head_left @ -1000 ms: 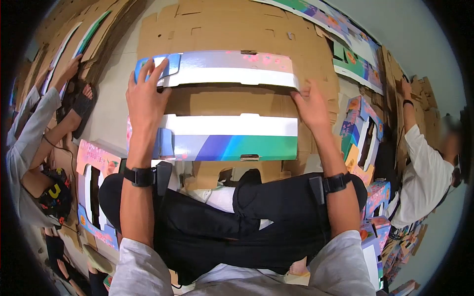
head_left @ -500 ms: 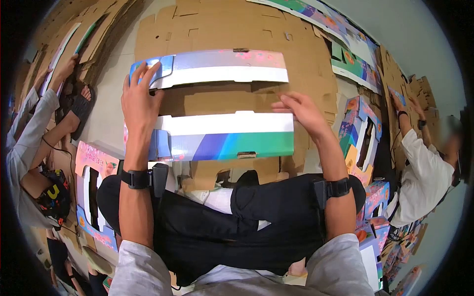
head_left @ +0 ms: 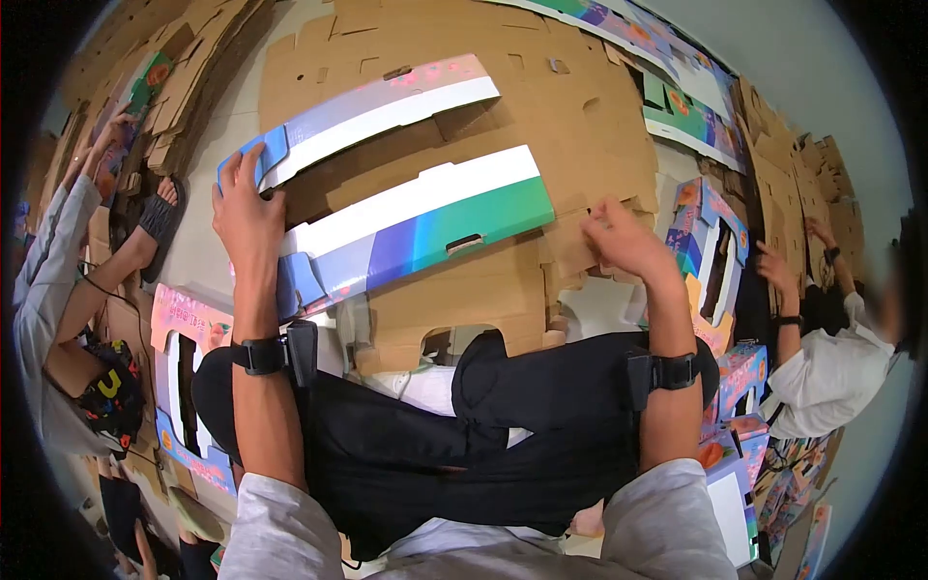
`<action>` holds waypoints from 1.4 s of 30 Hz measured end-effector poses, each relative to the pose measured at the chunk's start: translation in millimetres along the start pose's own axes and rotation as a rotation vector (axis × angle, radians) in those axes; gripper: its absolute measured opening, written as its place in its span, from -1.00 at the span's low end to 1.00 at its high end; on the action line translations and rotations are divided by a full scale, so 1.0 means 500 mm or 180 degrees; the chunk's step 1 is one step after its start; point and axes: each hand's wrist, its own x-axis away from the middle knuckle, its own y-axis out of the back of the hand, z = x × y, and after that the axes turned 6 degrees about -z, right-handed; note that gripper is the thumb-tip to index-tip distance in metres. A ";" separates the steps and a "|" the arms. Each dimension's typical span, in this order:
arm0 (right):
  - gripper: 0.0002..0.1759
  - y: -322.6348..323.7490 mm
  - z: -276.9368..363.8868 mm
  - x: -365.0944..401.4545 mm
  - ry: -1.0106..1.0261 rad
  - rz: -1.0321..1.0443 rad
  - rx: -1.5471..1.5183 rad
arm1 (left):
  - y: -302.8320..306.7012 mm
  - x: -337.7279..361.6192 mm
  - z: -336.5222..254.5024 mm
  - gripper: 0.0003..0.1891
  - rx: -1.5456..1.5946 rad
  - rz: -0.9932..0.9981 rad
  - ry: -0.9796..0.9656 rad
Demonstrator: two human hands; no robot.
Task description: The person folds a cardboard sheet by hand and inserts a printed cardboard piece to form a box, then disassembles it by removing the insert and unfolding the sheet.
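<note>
A printed cardboard box (head_left: pixel 454 227) with green, purple and pink panels and white flaps lies tilted in front of me, its long upper side gaping. My left hand (head_left: pixel 246 213) grips its left end, thumb inside the opening and fingers over the blue end tab (head_left: pixel 274 147). Off the box's right end hovers my right hand (head_left: pixel 623 237), fingers bent and slightly apart, holding nothing I can see. Beneath the box is a flat brown cardboard sheet (head_left: pixel 570 106).
Finished-looking printed boxes (head_left: pixel 710 256) stand at my right, and another printed box (head_left: pixel 188 387) lies at my left. Flat printed sheets (head_left: pixel 691 121) are stacked at upper right. Co-workers sit on both sides: a person in white (head_left: pixel 831 377) and a grey-sleeved arm (head_left: pixel 48 251).
The box has swung so its right end points up and away, and shifted left with my left hand. My right hand has moved right and down, its fingers now more bent.
</note>
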 end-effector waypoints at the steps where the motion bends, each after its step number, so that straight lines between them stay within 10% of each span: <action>1: -0.61 0.010 -0.005 -0.008 -0.0030 -0.0002 -0.0086 | -0.003 0.002 0.003 -0.27 -0.0010 0.0024 0.0020; 5: -0.54 0.041 0.010 -0.008 0.0098 -0.0160 0.0441 | -0.007 0.003 0.004 -0.24 -0.0053 0.0095 0.0060; 11: -0.29 0.015 0.061 0.008 0.0277 0.0099 -0.2405 | -0.007 0.005 -0.006 -0.21 -0.0222 0.0205 0.0086; 18: 0.05 -0.058 0.067 -0.032 -0.0047 -0.0900 -0.0446 | 0.004 0.006 -0.019 -0.18 -0.0322 0.0140 -0.0018; 24: -0.18 -0.071 0.023 -0.053 0.0681 -0.1307 0.0416 | 0.022 -0.009 -0.014 -0.39 0.0392 -0.0140 -0.0277; 30: -0.46 -0.038 0.031 -0.042 0.0883 -0.0516 -0.0682 | 0.042 -0.030 -0.044 -0.59 0.1114 -0.0370 -0.0336; 33: -0.58 -0.031 0.034 -0.052 0.0800 -0.0684 -0.1516 | 0.066 -0.023 -0.095 -0.66 0.1469 0.0785 -0.0139; 34: -0.60 -0.029 0.044 -0.048 0.0815 -0.0756 -0.1494 | 0.060 -0.020 -0.115 -0.70 0.1623 0.0823 -0.0975; 36: -0.63 -0.026 0.066 -0.043 0.0860 -0.0892 -0.1439 | 0.073 0.026 -0.163 -0.55 0.1071 0.1021 -0.1727; 42: -0.61 -0.035 0.084 -0.026 0.0992 -0.1257 -0.1539 | 0.127 0.075 -0.232 0.30 0.0685 0.1786 -0.1475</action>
